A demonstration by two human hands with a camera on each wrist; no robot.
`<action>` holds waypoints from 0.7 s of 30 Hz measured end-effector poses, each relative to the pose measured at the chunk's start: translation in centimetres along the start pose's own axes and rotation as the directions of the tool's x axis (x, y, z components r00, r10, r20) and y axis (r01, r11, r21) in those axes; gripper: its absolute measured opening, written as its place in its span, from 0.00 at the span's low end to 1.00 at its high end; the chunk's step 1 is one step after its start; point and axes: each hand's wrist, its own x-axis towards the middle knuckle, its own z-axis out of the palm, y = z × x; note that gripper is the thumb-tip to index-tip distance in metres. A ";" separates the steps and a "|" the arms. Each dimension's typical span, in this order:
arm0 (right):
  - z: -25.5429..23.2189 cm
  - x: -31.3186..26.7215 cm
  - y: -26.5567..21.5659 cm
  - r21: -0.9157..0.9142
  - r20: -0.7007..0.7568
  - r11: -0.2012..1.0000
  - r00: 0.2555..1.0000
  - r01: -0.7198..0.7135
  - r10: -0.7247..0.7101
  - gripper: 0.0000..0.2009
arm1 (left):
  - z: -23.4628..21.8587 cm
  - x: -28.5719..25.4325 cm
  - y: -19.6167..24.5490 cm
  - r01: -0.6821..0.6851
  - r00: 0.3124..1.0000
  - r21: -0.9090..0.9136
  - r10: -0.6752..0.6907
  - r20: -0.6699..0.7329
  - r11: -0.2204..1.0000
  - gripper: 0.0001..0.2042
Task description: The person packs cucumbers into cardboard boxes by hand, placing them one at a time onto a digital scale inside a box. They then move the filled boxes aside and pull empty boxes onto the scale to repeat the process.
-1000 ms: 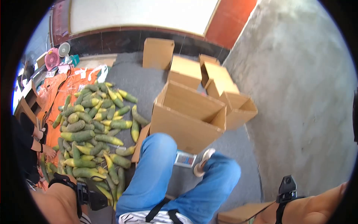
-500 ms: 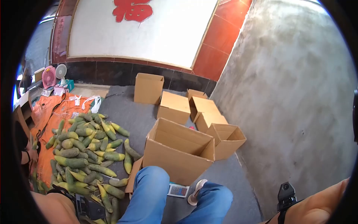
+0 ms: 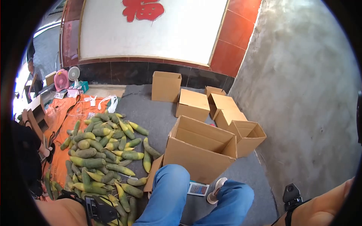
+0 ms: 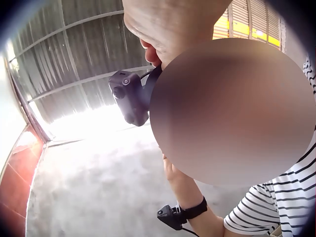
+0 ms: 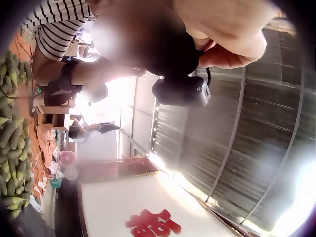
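Note:
Both hands are raised to the wearer's head, outside the head view, where only the forearms show. In the left wrist view my left hand (image 4: 170,22) is at the top, fingers curled at the dark mount (image 4: 154,81) behind the small black head camera (image 4: 129,98). My right hand (image 5: 229,29), in the right wrist view, has its curled fingers at the other side of that mount, just above the head camera (image 5: 182,92). A blurred round patch hides part of both wrist views. Black cameras are strapped to the left wrist (image 3: 100,211) and right wrist (image 3: 292,196).
A large open cardboard box (image 3: 200,158) stands before the knees, a flat white keypad device (image 3: 198,188) beside it. Green radishes (image 3: 88,162) lie heaped at left by an orange sheet (image 3: 60,128). More boxes (image 3: 192,103) stand behind. Another person (image 3: 28,150) is far left.
The head view first tilted upward, bringing the red character on the wall into sight, then swung slightly left. Both forearms stay raised. The person at far left has moved an arm toward a box.

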 end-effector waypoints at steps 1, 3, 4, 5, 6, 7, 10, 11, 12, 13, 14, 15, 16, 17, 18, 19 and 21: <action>-0.1 -0.1 -0.2 -0.003 0.015 1.000 1.000 -0.017 0.017 0.21 | 0.0 -0.3 0.3 0.015 1.000 -0.004 -0.015 0.000 1.000 0.25; -0.1 -0.4 -1.0 -0.003 0.039 0.997 0.996 -0.077 0.077 0.21 | -0.1 -0.9 0.7 0.059 0.998 -0.024 -0.059 0.021 0.998 0.25; 0.0 -0.7 -1.4 -0.004 0.048 0.994 0.993 -0.109 0.109 0.20 | -0.2 -1.1 0.9 0.079 0.996 -0.036 -0.078 0.035 0.996 0.25; 0.1 -1.0 -1.7 -0.004 0.054 0.991 0.989 -0.135 0.135 0.20 | -0.3 -1.3 1.1 0.095 0.995 -0.044 -0.093 0.048 0.995 0.25; 0.1 -1.2 -2.0 -0.001 0.060 0.987 0.985 -0.160 0.159 0.20 | -0.5 -1.4 1.2 0.109 0.992 -0.050 -0.106 0.062 0.993 0.25; 0.1 -1.3 -2.3 0.005 0.065 0.983 0.981 -0.185 0.184 0.20 | -0.7 -1.4 1.5 0.124 0.990 -0.053 -0.119 0.080 0.991 0.25; 0.1 -1.9 -3.2 0.011 0.088 0.968 0.965 -0.251 0.249 0.19 | -1.3 -1.7 2.2 0.166 0.981 -0.063 -0.158 0.116 0.984 0.25; 0.0 -1.9 -3.4 0.004 0.097 0.964 0.960 -0.265 0.263 0.19 | -1.3 -1.8 2.3 0.176 0.979 -0.068 -0.167 0.117 0.982 0.25; -0.1 -1.9 -3.6 -0.002 0.106 0.961 0.956 -0.276 0.275 0.19 | -1.3 -1.9 2.5 0.183 0.978 -0.072 -0.174 0.118 0.980 0.25; -0.1 -1.9 -3.7 -0.005 0.110 0.958 0.952 -0.286 0.285 0.18 | -1.4 -1.9 2.6 0.187 0.977 -0.073 -0.177 0.121 0.980 0.25; 0.0 -1.9 -3.8 -0.007 0.111 0.957 0.951 -0.291 0.290 0.18 | -1.5 -1.8 2.6 0.185 0.977 -0.073 -0.175 0.125 0.980 0.25; 0.0 -1.9 -3.9 -0.009 0.113 0.953 0.947 -0.301 0.300 0.18 | -1.6 -1.8 2.5 0.187 0.976 -0.074 -0.177 0.130 0.979 0.25; -0.1 -1.8 -4.2 -0.010 0.124 0.947 0.940 -0.320 0.319 0.18 | -1.7 -1.7 2.7 0.202 0.972 -0.077 -0.191 0.138 0.976 0.25; -0.3 -1.6 -4.4 -0.012 0.146 0.941 0.930 -0.338 0.337 0.18 | -1.8 -1.8 3.1 0.225 0.967 -0.076 -0.213 0.140 0.971 0.25; -0.5 -1.4 -4.6 -0.010 0.165 0.937 0.923 -0.350 0.346 0.18 | -2.1 -1.8 3.4 0.241 0.963 -0.069 -0.230 0.142 0.968 0.25; -0.4 -1.3 -4.7 -0.010 0.174 0.934 0.919 -0.356 0.353 0.18 | -2.2 -1.9 3.6 0.247 0.961 -0.064 -0.236 0.144 0.967 0.25; -1.4 -0.3 -5.1 0.104 0.382 0.958 0.900 -0.267 0.209 0.24 | -2.5 -1.8 3.7 0.246 0.960 -0.055 -0.235 0.151 0.968 0.25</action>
